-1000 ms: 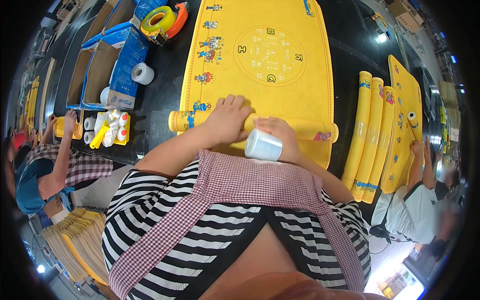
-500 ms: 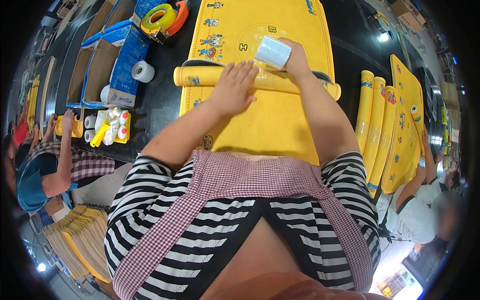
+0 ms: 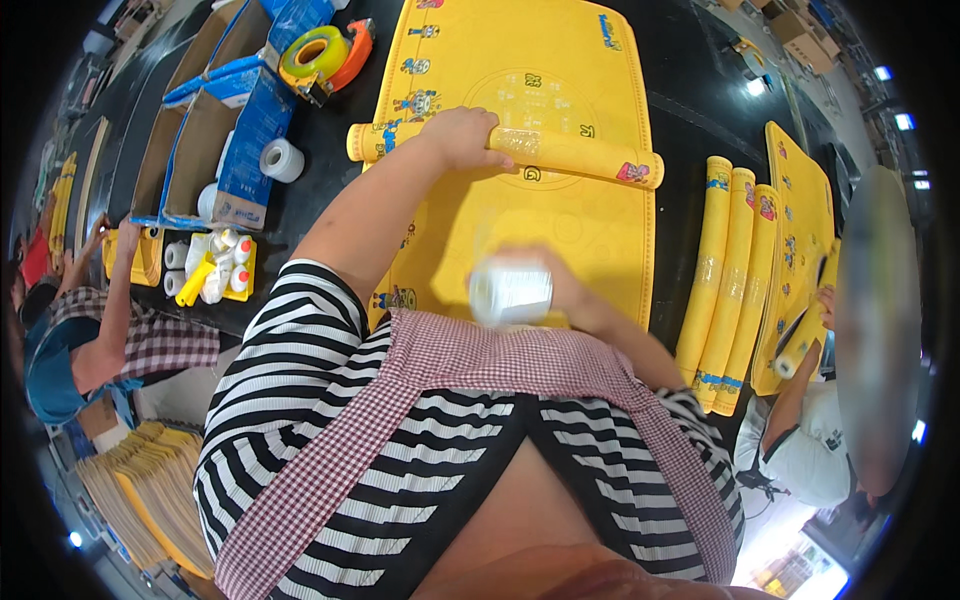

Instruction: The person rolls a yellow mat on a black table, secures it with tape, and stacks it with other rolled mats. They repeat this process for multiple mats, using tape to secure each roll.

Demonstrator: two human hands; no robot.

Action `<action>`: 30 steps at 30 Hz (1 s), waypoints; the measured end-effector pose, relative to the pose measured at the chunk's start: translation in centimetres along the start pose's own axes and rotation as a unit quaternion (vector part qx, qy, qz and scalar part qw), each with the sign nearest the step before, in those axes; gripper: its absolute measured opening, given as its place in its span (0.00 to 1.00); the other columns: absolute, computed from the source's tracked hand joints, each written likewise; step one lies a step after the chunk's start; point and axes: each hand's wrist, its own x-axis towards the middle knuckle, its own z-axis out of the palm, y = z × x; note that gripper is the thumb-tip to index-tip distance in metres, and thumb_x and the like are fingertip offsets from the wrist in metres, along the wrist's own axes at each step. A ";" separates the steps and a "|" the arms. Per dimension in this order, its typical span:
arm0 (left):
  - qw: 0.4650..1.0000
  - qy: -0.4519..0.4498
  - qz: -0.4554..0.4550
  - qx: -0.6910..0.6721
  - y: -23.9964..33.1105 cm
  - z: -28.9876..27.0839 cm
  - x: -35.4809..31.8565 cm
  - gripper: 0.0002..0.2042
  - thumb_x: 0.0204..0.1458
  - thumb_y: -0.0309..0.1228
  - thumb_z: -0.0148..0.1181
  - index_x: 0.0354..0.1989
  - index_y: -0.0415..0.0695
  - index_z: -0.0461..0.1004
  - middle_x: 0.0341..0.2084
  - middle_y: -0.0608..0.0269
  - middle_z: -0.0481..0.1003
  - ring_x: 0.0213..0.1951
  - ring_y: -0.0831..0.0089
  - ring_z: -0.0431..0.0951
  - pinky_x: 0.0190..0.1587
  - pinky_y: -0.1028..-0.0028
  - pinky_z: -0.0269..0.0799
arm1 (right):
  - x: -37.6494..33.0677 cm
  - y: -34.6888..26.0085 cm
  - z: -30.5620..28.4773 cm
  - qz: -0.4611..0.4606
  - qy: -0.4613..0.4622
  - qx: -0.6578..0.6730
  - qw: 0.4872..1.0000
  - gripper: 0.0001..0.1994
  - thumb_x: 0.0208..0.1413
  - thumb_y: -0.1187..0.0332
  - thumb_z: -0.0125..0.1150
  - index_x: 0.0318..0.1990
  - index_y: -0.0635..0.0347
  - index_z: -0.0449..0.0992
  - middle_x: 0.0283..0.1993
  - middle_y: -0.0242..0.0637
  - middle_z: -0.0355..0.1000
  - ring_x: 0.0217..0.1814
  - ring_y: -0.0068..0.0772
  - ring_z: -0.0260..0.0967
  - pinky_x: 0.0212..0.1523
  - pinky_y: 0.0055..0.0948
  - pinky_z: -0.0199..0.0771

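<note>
A rolled yellow mat (image 3: 590, 159) lies crosswise on a flat yellow mat (image 3: 590, 240) printed with small cartoon figures. My left hand (image 3: 462, 138) is closed over the roll left of its middle. Shiny clear film (image 3: 516, 143) bands the roll just right of that hand. Close to my apron, my right hand (image 3: 566, 284) grips a white roll of clear wrapping film (image 3: 512, 291), apart from the rolled mat. Both are blurred by motion, and some of the right fingers are hidden behind the film roll.
On the left stand a blue cardboard box (image 3: 245, 140), a tape dispenser (image 3: 318, 58), a white film roll (image 3: 282, 160) and a yellow tray of bottles (image 3: 238, 283). Several rolled mats (image 3: 712, 270) lie at right. Co-workers handle mats on both sides.
My right hand has pulled the film roll back from the rolled mat toward my apron. The left hand, flat on the roll before, now curls over it; the mat's grey underside edge no longer shows.
</note>
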 end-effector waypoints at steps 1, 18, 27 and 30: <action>1.000 -0.015 -0.004 -0.006 0.0 -0.2 0.2 0.33 0.49 0.59 0.70 0.49 0.39 0.77 0.48 0.47 0.79 0.55 0.49 0.78 0.57 0.57 0.74 | -0.6 -0.4 0.6 0.038 0.015 0.015 0.999 0.15 0.62 0.69 0.68 0.55 0.62 0.80 0.54 0.39 0.81 0.59 0.29 0.77 0.62 0.32 0.75; 0.890 -0.030 0.283 -0.357 13.3 4.6 -10.7 0.25 0.65 0.22 0.55 0.71 0.41 0.65 0.66 0.51 0.71 0.67 0.62 0.72 0.69 0.67 0.66 | -17.9 -12.1 -8.8 -0.091 0.524 -0.022 0.847 0.16 0.62 0.70 0.67 0.56 0.65 0.79 0.50 0.37 0.80 0.48 0.29 0.80 0.50 0.33 0.82; 0.959 0.029 0.033 -0.279 3.5 10.4 -23.4 0.20 0.52 0.26 0.69 0.55 0.44 0.78 0.53 0.51 0.75 0.53 0.53 0.76 0.57 0.61 0.74 | -30.8 -17.2 -13.5 0.327 0.486 -0.530 0.613 0.15 0.55 0.67 0.66 0.51 0.51 0.85 0.78 0.59 0.55 0.73 0.56 0.65 0.71 0.39 0.66; 0.982 0.056 0.023 -0.181 2.9 10.6 -26.5 0.19 0.50 0.30 0.71 0.53 0.46 0.80 0.59 0.49 0.71 0.60 0.49 0.70 0.62 0.56 0.68 | -31.5 -13.9 -14.9 0.285 0.532 -0.489 0.630 0.15 0.54 0.68 0.66 0.50 0.52 0.86 0.80 0.58 0.50 0.75 0.55 0.63 0.72 0.39 0.66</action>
